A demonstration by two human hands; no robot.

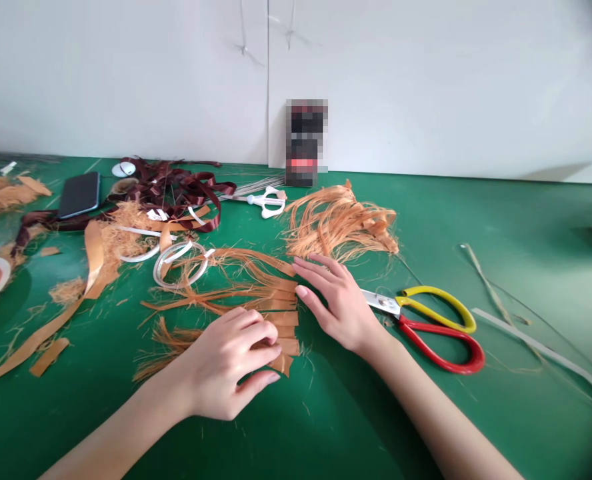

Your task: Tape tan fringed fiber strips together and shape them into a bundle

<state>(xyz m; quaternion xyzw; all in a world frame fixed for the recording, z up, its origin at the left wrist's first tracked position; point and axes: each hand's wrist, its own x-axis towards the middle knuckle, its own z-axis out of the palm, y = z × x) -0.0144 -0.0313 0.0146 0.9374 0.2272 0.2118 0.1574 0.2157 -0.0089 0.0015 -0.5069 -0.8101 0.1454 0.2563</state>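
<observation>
Frayed orange-brown ribbon strips [281, 293] lie side by side on the green table, uncut ends to the right and loose threads to the left. My left hand [231, 363] rests over the nearer strips, fingers bent and thumb apart; what lies under its palm is hidden. At the strips' right ends, my right hand [339, 303] has its fingers stretched out, with the fingertips touching the upper strips or just beside them. Behind it is a pile of frayed orange ribbon [341, 220]. Large scissors [439, 330] with one yellow and one red handle lie right of my right hand, blade tips hidden.
Dark brown ribbon [176, 190] lies tangled at the back left, near a phone [79, 195]. White-handled scissors [269, 201] and a clear ring-shaped roll [181, 265] are in the middle. A blurred box [306, 143] stands against the white wall. A pale strip [541, 350] lies right.
</observation>
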